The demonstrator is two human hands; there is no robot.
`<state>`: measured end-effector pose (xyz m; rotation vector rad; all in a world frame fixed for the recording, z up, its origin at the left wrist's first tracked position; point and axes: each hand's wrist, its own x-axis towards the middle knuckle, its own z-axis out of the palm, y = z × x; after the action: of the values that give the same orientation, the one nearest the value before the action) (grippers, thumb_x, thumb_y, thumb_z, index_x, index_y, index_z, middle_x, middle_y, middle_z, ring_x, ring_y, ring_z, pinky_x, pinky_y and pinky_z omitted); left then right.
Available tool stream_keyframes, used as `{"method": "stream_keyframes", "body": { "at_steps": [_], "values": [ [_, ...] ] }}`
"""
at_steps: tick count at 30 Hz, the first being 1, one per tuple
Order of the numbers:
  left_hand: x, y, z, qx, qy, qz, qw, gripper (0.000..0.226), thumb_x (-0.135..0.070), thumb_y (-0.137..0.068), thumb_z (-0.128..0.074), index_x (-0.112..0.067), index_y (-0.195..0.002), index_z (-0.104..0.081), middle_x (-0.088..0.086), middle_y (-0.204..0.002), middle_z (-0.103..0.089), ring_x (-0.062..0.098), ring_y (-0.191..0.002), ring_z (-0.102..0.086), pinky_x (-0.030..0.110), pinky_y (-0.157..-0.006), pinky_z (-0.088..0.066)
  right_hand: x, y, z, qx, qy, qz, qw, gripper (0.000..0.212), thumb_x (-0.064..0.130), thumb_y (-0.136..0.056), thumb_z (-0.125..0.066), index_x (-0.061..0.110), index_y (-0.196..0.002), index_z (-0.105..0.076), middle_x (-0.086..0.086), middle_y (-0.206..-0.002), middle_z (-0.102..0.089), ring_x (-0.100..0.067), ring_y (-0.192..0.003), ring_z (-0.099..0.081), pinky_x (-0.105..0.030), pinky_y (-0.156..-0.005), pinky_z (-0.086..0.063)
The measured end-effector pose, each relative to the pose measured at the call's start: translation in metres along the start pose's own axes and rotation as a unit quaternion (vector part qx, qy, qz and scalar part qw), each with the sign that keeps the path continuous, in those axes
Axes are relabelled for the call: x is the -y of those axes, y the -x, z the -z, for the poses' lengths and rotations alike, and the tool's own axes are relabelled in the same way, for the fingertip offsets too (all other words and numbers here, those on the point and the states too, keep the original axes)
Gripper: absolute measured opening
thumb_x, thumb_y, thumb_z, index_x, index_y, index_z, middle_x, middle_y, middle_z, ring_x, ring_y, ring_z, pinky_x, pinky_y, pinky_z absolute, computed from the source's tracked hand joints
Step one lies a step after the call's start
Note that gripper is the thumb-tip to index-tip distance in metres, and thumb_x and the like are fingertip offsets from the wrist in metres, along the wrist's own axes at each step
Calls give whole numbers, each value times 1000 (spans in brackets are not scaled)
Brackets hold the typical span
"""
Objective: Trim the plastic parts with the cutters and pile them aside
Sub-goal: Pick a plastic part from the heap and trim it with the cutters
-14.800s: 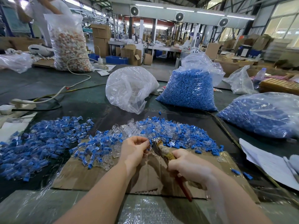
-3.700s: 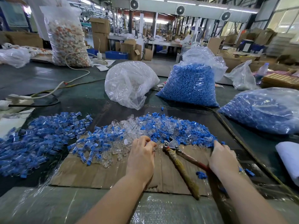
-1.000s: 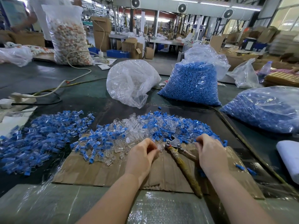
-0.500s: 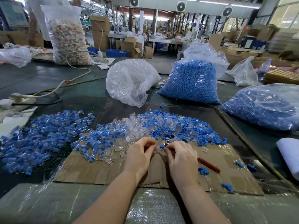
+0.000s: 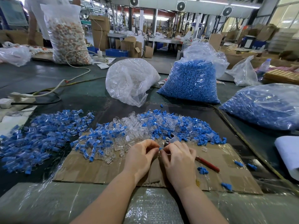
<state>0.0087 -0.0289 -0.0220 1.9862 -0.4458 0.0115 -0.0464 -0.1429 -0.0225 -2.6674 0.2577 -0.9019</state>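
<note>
Plastic part (image 5: pixel 160 149), a small blue piece, sits pinched between the fingertips of both hands at the centre of the view, just above the cardboard sheet (image 5: pixel 100 172). The left hand (image 5: pixel 140 156) curls its fingers and thumb onto the piece from nine o'clock; the right hand (image 5: pixel 178 159) pinches it from three o'clock. Neither hand grips the cutters (image 5: pixel 206 163): they lie on the cardboard under and beyond the right hand, the red handle running out toward four o'clock and the metal head showing just past the knuckles at twelve. A few loose blue bits (image 5: pixel 202 170) lie near the handle.

The step in hand looks like picking and readying one part, not the cut itself. The next move probably calls for the right hand to let go, take up the cutters, and bring the blades to the piece while the left keeps it steady.

Farther out at twelve o'clock spreads the mixed heap of clear and blue parts (image 5: pixel 145 126), touching the cardboard's far edge. At ten o'clock lies a separate blue pile (image 5: pixel 40 136), likely the finished ones. Beyond stand a clear bag (image 5: pixel 129 81), a bag of blue pieces (image 5: pixel 189 83) at one o'clock, and another blue-filled bag (image 5: pixel 265 105) at two.
</note>
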Motion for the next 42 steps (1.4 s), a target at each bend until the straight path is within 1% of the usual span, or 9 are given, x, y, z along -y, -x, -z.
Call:
{"method": "stream_keyframes", "body": {
  "at_steps": [2, 6, 10, 14, 23, 27, 37, 40, 42],
  "values": [
    [0, 0, 0, 6, -5, 3, 1000, 26, -17, -87, -63, -40, -76, -60, -16, -81, -67, -2, -81, -61, 16, -77, -47, 0, 0, 0, -1, 1, 6, 1000, 16, 24, -77, -75, 19, -70, -62, 5, -74, -60, -19, -74, -56, -33, -74, -30],
    [-2, 0, 1, 1, 1, 11, 1000, 27, -17, -88, -61, -41, -77, -59, -19, -81, -65, -5, -80, -60, 10, -74, -45, -1, 0, 1, -5, -24, 15, 1000, 11, 26, -77, -75, 21, -74, -65, 8, -77, -61, -16, -76, -57, -32, -74, -32],
    [-2, 0, 1, 3, 8, 16, 1000, 21, -17, -90, -59, -37, -84, -62, -16, -83, -66, 0, -81, -62, 18, -78, -49, -2, 1, 2, 3, -43, 25, 999, 13, 28, -81, -72, 23, -93, -70, 9, -89, -63, -15, -86, -57, -31, -78, -31],
    [-3, -1, 1, 6, 7, 15, 1000, 22, -16, -90, -59, -37, -81, -62, -14, -80, -67, 1, -79, -63, 24, -78, -52, -2, 0, 3, 17, -45, 27, 998, 12, 30, -84, -69, 25, -95, -71, 10, -89, -62, -14, -87, -56, -27, -76, -21],
    [-1, -1, 1, 0, -4, 7, 1000, 17, -16, -88, -61, -31, -84, -65, -14, -76, -67, 0, -73, -62, 15, -72, -49, 0, -1, 3, 18, -38, 22, 999, 9, 31, -82, -72, 26, -89, -72, 10, -86, -62, -15, -84, -57, -28, -72, -20],
    [-1, -1, 2, 1, -12, 4, 1000, 14, -16, -88, -61, -29, -86, -67, -13, -78, -67, 1, -74, -63, 17, -73, -50, 0, -1, 3, 12, -36, 25, 999, 8, 30, -82, -72, 26, -89, -71, 10, -87, -62, -15, -84, -57, -28, -73, -21],
    [-6, -1, 2, -8, -7, 6, 1000, 15, -16, -83, -67, -30, -79, -64, -13, -71, -64, -4, -65, -56, 6, -61, -42, 2, -2, 4, 8, -30, 31, 999, 12, 27, -76, -78, 26, -87, -72, 9, -82, -62, -16, -79, -58, -31, -74, -32],
    [-6, -2, 2, -3, -5, 9, 1000, 12, -16, -84, -67, -28, -81, -64, -13, -73, -64, -3, -67, -57, 6, -63, -43, 2, -2, 7, 3, -26, 45, 999, 22, 28, -77, -77, 23, -98, -72, 7, -87, -63, -17, -83, -59, -31, -76, -33],
    [-6, -3, 3, -4, 7, 18, 1000, 13, -16, -84, -67, -27, -80, -63, -11, -74, -64, -1, -68, -57, 6, -63, -44, 2, -4, 12, 27, 0, 17, 999, 33, 33, -81, -71, 23, -112, -66, 6, -101, -62, -18, -97, -57, -32, -82, -34]
  ]
}}
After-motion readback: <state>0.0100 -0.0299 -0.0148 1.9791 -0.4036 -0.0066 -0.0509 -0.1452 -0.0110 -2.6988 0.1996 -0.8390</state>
